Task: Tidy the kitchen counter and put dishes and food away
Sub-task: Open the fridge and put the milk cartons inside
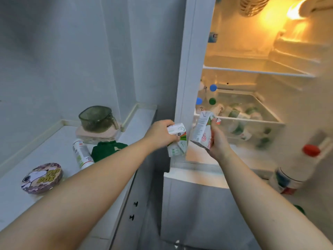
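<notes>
Putting food away appears to be the step in hand, with both hands raised in front of the open white fridge [191, 69]. The left hand [160, 132] has its fingers curled over the top of small white-and-green cardboard drink cartons [177, 139]; motion blur makes it hard to tell whether it holds one or two. The right hand [219, 143], just beside it, grips a taller white carton with red print [202, 130] from below, tilted toward the fridge.

Directly beyond the right hand is the clear lower fridge shelf [255, 120], already crowded with white bottles with blue and green caps [213, 88] lying on their sides. Far to the right of both hands, a white bottle with a red cap [288, 177] stands in the door.

The next move probably calls for finding a free gap among those bottles and setting the cartons in upright, one hand at a time.

Left of and below the left hand, the white tabletop [59, 141] still carries a green translucent plastic jug [97, 118], a white spray can [82, 154] and a round tin with a cartoon-dog lid [42, 177].
</notes>
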Available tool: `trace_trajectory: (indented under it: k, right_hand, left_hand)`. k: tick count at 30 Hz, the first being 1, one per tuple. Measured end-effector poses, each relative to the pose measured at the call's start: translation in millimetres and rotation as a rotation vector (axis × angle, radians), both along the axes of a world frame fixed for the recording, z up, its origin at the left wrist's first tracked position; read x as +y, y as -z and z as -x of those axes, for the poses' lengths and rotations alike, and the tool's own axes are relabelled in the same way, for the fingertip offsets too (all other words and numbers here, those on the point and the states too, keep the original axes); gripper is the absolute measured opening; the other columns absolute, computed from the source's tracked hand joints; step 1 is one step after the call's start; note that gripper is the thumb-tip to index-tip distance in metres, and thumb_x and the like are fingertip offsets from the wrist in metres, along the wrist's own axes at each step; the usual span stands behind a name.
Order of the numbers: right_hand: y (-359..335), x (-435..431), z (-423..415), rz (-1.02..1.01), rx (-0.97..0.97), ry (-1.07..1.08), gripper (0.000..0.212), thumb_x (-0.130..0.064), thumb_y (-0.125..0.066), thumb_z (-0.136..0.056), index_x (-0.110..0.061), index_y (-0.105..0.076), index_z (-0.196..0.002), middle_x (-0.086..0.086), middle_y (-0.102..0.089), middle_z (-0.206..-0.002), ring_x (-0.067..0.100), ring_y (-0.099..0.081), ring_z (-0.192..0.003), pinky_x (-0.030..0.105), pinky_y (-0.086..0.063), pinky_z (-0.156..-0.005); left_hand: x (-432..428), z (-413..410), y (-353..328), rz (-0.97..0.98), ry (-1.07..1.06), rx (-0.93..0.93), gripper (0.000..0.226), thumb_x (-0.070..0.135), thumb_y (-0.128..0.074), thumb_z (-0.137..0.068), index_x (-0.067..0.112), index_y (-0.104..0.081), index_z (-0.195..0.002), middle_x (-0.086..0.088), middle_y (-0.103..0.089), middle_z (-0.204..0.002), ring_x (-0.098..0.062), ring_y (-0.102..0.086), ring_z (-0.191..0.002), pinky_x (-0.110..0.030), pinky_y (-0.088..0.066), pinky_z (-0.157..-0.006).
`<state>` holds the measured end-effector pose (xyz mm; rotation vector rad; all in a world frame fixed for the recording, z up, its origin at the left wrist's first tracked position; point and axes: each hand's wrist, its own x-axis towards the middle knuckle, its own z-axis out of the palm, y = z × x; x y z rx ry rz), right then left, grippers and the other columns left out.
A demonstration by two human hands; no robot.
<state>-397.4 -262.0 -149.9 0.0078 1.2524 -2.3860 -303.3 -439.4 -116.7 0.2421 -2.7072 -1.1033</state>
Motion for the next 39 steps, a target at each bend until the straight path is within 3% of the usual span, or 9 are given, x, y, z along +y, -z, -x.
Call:
trace_trajectory:
  k: [3,6,11,15,23,29,33,36,39]
  right_hand:
    - [-10,18,7,-0.133,0.006,0.356,0.024,-0.038,-0.056,-0.093,-0.018,-0.06,-0.106,-0.001,-0.069,-0.084,0.015,-0.067,-0.073,0.037,-0.056,-0.073]
    - [-16,34,15,-0.304,0.018,0.624,0.019,-0.032,-0.067,-0.087,-0.018,-0.055,-0.08,-0.001,-0.065,-0.082,0.014,-0.063,-0.069,0.036,-0.055,-0.07]
    - [-26,48,39,-0.577,0.163,0.771,0.028,-0.03,-0.075,-0.075,-0.01,-0.063,-0.09,0.01,-0.071,-0.095,0.022,-0.067,-0.079,0.041,-0.057,-0.079]
    - [-28,49,58,-0.568,0.246,0.851,0.017,-0.028,-0.074,-0.076,-0.022,-0.059,-0.08,0.002,-0.069,-0.089,0.021,-0.068,-0.082,0.044,-0.057,-0.08]
    - [-37,52,124,-0.602,0.322,0.859,0.016,-0.018,-0.071,-0.081,-0.01,-0.063,-0.092,0.007,-0.067,-0.094,0.022,-0.063,-0.085,0.041,-0.055,-0.082]
    - [-29,46,165,-0.507,0.343,0.778,0.014,-0.013,-0.066,-0.085,-0.008,-0.06,-0.097,0.009,-0.065,-0.096,0.025,-0.063,-0.09,0.037,-0.054,-0.076]
    - [-16,45,185,-0.517,0.362,0.716,0.015,-0.011,-0.063,-0.087,-0.005,-0.06,-0.101,0.013,-0.065,-0.099,0.025,-0.064,-0.088,0.034,-0.054,-0.072]
    - [-14,45,196,-0.508,0.395,0.641,0.01,-0.012,-0.06,-0.09,-0.01,-0.057,-0.1,0.011,-0.066,-0.099,0.024,-0.065,-0.089,0.037,-0.056,-0.076]
    - [-9,47,200,-0.482,0.414,0.567,0.007,-0.015,-0.056,-0.094,-0.015,-0.054,-0.101,0.006,-0.065,-0.099,0.017,-0.064,-0.085,0.034,-0.055,-0.075]
  left_hand:
    - [23,12,-12,0.086,0.031,0.058,0.03,0.025,-0.073,-0.072,0.019,-0.065,-0.101,0.001,-0.066,-0.1,-0.022,-0.061,-0.09,-0.036,-0.052,-0.075]
    - [45,22,-23,0.179,0.093,0.102,0.029,0.024,-0.068,-0.075,0.021,-0.063,-0.103,0.004,-0.061,-0.099,-0.019,-0.057,-0.087,-0.028,-0.043,-0.067]
    - [71,50,-32,0.181,0.127,0.157,0.025,0.022,-0.065,-0.08,0.018,-0.06,-0.105,-0.003,-0.06,-0.103,-0.021,-0.056,-0.088,-0.027,-0.04,-0.061]
    - [85,84,-32,0.081,0.158,0.21,0.034,0.015,-0.066,-0.082,0.017,-0.06,-0.115,-0.008,-0.059,-0.114,-0.029,-0.057,-0.099,-0.039,-0.051,-0.08]
    - [110,161,-30,-0.159,-0.044,0.311,0.041,0.003,-0.06,-0.084,0.016,-0.057,-0.123,-0.004,-0.045,-0.123,-0.023,-0.053,-0.105,-0.023,-0.038,-0.076]
    - [108,217,-13,-0.096,-0.127,0.333,0.057,0.002,-0.054,-0.087,0.024,-0.045,-0.139,0.0,-0.043,-0.126,-0.021,-0.049,-0.113,-0.029,-0.046,-0.084]
    - [112,238,-3,-0.071,-0.041,0.381,0.056,-0.001,-0.05,-0.091,0.019,-0.039,-0.142,0.001,-0.039,-0.139,-0.017,-0.043,-0.124,-0.028,-0.045,-0.092]
    - [115,243,0,-0.149,-0.033,0.396,0.06,-0.002,-0.051,-0.09,0.021,-0.034,-0.143,0.003,-0.035,-0.144,-0.015,-0.042,-0.128,-0.015,-0.045,-0.086]
    - [113,242,7,-0.292,-0.057,0.398,0.077,0.0,-0.059,-0.087,0.025,-0.02,-0.148,0.005,-0.032,-0.146,-0.008,-0.045,-0.121,0.005,-0.038,-0.066]
